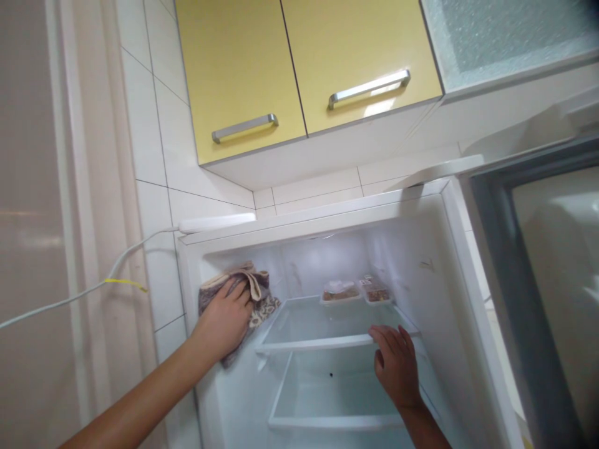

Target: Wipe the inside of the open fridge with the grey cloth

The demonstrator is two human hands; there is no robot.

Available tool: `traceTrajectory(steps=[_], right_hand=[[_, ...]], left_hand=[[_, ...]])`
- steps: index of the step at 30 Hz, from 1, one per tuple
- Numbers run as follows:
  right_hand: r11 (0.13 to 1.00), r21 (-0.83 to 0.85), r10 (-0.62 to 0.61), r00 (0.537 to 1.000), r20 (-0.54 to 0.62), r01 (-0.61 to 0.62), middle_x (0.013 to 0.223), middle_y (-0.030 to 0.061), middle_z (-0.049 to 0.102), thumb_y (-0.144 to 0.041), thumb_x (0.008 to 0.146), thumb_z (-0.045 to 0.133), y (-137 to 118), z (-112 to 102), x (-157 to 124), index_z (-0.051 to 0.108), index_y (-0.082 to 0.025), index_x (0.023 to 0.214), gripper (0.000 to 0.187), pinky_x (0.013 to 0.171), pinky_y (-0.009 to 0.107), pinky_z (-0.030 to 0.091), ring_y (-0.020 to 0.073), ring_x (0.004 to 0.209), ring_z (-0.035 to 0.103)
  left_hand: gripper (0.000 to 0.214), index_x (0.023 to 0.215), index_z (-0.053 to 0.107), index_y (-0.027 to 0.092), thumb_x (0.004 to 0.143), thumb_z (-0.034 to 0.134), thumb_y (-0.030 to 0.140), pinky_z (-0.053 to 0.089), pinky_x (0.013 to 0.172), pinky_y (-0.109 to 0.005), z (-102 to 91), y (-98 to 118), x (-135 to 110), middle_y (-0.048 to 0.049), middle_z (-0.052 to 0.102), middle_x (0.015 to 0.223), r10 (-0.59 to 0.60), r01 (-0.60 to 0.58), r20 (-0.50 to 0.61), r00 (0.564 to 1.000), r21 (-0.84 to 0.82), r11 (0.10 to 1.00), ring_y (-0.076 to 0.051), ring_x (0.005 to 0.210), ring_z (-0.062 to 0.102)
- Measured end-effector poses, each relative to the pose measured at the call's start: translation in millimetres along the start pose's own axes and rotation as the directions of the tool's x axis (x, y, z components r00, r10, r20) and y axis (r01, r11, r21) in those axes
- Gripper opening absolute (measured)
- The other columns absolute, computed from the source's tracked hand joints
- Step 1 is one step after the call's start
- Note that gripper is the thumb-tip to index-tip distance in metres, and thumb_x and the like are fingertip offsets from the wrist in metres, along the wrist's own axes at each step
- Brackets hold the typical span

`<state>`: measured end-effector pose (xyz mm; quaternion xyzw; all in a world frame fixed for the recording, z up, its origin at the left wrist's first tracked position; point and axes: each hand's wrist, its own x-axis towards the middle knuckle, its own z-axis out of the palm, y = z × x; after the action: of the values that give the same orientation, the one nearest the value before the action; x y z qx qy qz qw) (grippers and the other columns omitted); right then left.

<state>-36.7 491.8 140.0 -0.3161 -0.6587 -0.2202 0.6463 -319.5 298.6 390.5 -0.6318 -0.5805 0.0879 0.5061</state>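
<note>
My left hand (228, 321) presses a brown patterned cloth (264, 312) against the inner left wall of an open fridge (322, 218). Its fingers are bent over the bunched cloth, which hangs down below the palm. On the right, my right hand (397, 365) rests its fingertips on the front edge of the upper glass shelf (309, 343), the thumb lower down. Two clear food packs, a left one (340, 291) and a right one (375, 290), sit at the back of that shelf.
Below is a second shelf (327, 423), with a small dark speck above it. The fridge door (524, 280) stands open at the right. Yellow cupboards (243, 68) with metal handles hang overhead. A white cable (70, 298) with a yellow tie runs along the left, beside a tiled wall (156, 143).
</note>
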Motion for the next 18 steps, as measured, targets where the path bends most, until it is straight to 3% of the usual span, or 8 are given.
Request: traceTrajectory(steps=[5,12,18], right_hand=[[1.000,-0.001,0.014,1.000,0.014,-0.014,0.109,0.0030,0.074,0.003,0.077,0.048,-2,-2,1,0.062,-0.023,0.113,0.046,0.115,0.051,0.035,0.0233,0.109,0.063],[1.000,-0.002,0.013,1.000,0.008,-0.013,0.110,0.0029,0.074,0.003,0.078,0.048,-3,-3,3,0.062,-0.023,0.115,0.047,0.116,0.051,0.033,0.0232,0.110,0.062],[1.000,-0.012,0.006,0.999,-0.037,-0.007,0.107,0.0018,0.074,0.003,0.078,0.046,-3,2,2,0.062,-0.024,0.113,0.046,0.117,0.048,0.031,0.0210,0.109,0.063]], left_hand=[[0.035,0.101,0.077,0.009,0.090,0.044,0.016,0.032,0.116,-0.052,6.1,-15,49,-0.0185,0.075,0.111,-0.036,0.035,0.010,0.999,0.055,0.998,-0.036,0.124,0.057],[0.035,0.107,0.076,0.008,0.088,0.052,0.024,0.019,0.120,-0.052,59.0,-12,106,-0.0222,0.070,0.125,-0.067,0.067,0.118,0.991,0.002,0.998,-0.037,0.135,0.048],[0.040,0.106,0.077,0.010,0.080,0.064,0.037,0.015,0.122,-0.056,96.0,-4,142,-0.0225,0.071,0.123,-0.080,0.081,0.107,0.991,-0.006,0.997,-0.040,0.133,0.048]])
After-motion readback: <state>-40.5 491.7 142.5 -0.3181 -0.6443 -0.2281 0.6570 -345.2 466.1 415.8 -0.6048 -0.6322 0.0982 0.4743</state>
